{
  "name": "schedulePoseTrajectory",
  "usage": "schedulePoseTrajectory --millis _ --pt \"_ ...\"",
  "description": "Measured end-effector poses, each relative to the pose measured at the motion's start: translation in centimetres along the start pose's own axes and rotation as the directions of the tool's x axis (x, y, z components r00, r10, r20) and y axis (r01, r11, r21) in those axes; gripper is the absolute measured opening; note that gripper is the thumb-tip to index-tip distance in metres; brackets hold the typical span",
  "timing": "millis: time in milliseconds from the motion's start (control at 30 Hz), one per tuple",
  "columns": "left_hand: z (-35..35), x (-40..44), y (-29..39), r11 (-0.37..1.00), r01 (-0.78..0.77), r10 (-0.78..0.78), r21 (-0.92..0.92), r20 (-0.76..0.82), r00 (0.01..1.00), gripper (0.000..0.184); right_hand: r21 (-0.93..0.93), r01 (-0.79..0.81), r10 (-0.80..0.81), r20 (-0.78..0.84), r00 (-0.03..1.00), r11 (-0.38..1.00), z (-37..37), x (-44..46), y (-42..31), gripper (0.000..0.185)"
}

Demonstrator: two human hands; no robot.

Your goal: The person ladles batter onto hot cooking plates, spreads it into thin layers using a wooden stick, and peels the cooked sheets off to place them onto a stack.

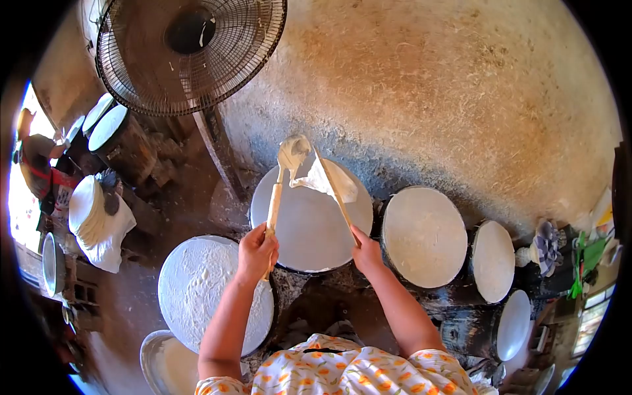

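My left hand is closed around the pale handle of a ladle, whose bowl is coated with whitish batter. In my right hand is a thin wooden stick, angled up and inward so its tip comes close to the ladle. A soft white sheet of dough hangs by the stick, with a strand trailing toward the ladle; whether it is stuck to the stick I cannot tell. Beneath both tools lies a large round griddle with a smooth grey-white top.
Left of me stands a round griddle with lumpy white batter, above a basin of pale liquid. More griddles line the right. A fan stands before the wall. Far left are stacked flat sheets and another person.
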State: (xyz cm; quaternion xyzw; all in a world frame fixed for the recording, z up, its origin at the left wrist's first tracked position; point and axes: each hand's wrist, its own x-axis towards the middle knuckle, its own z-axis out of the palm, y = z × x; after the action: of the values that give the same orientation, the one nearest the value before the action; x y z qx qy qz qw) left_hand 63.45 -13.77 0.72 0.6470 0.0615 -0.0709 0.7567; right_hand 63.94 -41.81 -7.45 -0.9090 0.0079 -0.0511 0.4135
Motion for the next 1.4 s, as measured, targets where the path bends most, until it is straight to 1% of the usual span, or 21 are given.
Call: schedulePoseTrajectory --millis 67,167,233,267,333,367,433,500,567,733,800,900,967,1000,1033,1067,1100,1167,1267,1333,1400 --pt "-0.5 0.2 -0.4 1.0 0.02 -0.02 -0.004 -0.001 1.0 0.012 -0.049 -0.189 0.191 0.035 0.981 0.981 -1.9 -2.9 -0.6 0.053" --pt "-1.7 0.3 -0.7 0.999 0.036 -0.035 -0.022 0.008 0.999 0.011 -0.007 -0.197 0.196 -0.064 0.978 0.98 -2.3 -6.5 2.2 0.053" --pt "-2.9 0.5 -0.6 0.912 0.173 -0.15 -0.371 0.092 0.984 0.017 0.038 -0.21 0.211 -0.027 0.977 0.977 -1.5 -6.4 2.2 0.053" --pt "-3.5 0.3 -0.5 0.912 0.173 -0.15 -0.373 0.091 0.985 0.017 0.085 -0.227 0.227 0.011 0.974 0.97 -0.9 -6.4 2.1 0.053" --pt "-4.2 -0.6 0.4 0.543 0.228 -0.004 -0.808 0.268 0.963 0.023 0.059 -0.246 0.241 0.075 0.968 0.968 -0.1 -4.2 -0.4 0.052" --pt "-4.0 -1.2 0.9 0.544 0.226 -0.004 -0.808 0.267 0.964 0.023 0.034 -0.262 0.255 0.136 0.957 0.964 0.3 -3.1 -1.5 0.051" --pt "-3.2 -2.3 1.6 0.798 0.051 0.006 -0.6 0.093 0.996 0.03 0.075 -0.175 0.163 0.14 0.977 0.982 2.5 -1.3 -0.5 0.052" --pt "-3.4 -2.5 1.5 0.825 0.027 0.003 -0.565 0.053 0.999 0.024 -0.028 0.121 -0.117 0.107 0.987 0.992 3.6 -0.4 -1.0 0.051" --pt "-3.8 -2.5 1.1 0.892 0.059 -0.057 -0.447 0.017 0.998 0.014 -0.026 0.139 -0.134 0.15 0.98 0.99 4.1 -0.9 -1.6 0.052" --pt "-3.6 -3.1 0.5 0.91 0.09 -0.092 -0.404 0.014 0.996 0.01 -0.094 0.159 -0.128 0.273 0.953 0.983 2.1 -4.5 -3.6 0.053" --pt "-3.5 -3.4 0.5 0.911 0.104 -0.111 -0.398 0.005 0.994 0.011 -0.032 0.058 -0.044 0.338 0.94 0.998 0.1 -5.8 -3.8 0.053" --pt "-3.8 -3.7 0.4 0.891 0.11 -0.116 -0.44 0.013 0.993 0.011 -0.005 0.104 -0.102 0.169 0.98 0.995 -1.0 -5.2 0.3 0.051" --pt "-4.7 -3.9 -0.1 0.679 0.197 -0.09 -0.707 0.186 0.978 0.023 0.022 0.004 -0.005 0.01 1.0 1.0 0.0 -2.8 3.0 0.05" --pt "-4.8 -4.3 -0.1 0.681 0.193 -0.092 -0.706 0.179 0.98 0.023 0.033 -0.023 0.025 -0.042 0.999 0.999 -0.5 -1.4 1.6 0.051" --pt "-4.8 -4.8 0.1 0.481 0.19 0.015 -0.856 0.225 0.974 0.029 0.038 -0.023 0.024 -0.036 0.999 0.999 -0.3 0.2 1.2 0.051" --pt "-4.7 -5.3 0.4 0.256 0.199 0.128 -0.946 0.238 0.963 0.035 0.09 -0.028 0.019 0.106 0.994 0.996 0.3 1.7 1.2 0.052" --pt "-4.6 -5.6 0.7 0.263 0.194 0.126 -0.945 0.233 0.964 0.035 0.135 -0.038 0.004 0.241 0.97 0.99 0.7 2.5 1.1 0.054" --pt "-4.4 -6.0 1.3 0.653 -0.01 0.079 -0.758 0.055 0.995 0.036 0.102 -0.08 0.036 0.373 0.927 0.992 -0.4 1.3 -1.5 0.057" --pt "-4.4 -6.7 1.3 0.733 -0.011 0.011 -0.681 -0.004 1.0 0.035 0.083 -0.017 -0.023 0.458 0.889 0.996 -2.3 -2.0 -0.8 0.056" --pt "-4.1 -7.1 0.6 0.795 -0.017 -0.037 -0.606 -0.077 0.996 0.031 0.034 -0.091 0.059 0.53 0.846 0.995 -4.4 -3.4 -0.1 0.052" --pt "-3.7 -7.3 -0.1 0.815 -0.029 -0.038 -0.579 -0.103 0.994 0.03 0.066 -0.025 -0.008 0.455 0.89 0.997 -4.6 -2.6 2.1 0.05"
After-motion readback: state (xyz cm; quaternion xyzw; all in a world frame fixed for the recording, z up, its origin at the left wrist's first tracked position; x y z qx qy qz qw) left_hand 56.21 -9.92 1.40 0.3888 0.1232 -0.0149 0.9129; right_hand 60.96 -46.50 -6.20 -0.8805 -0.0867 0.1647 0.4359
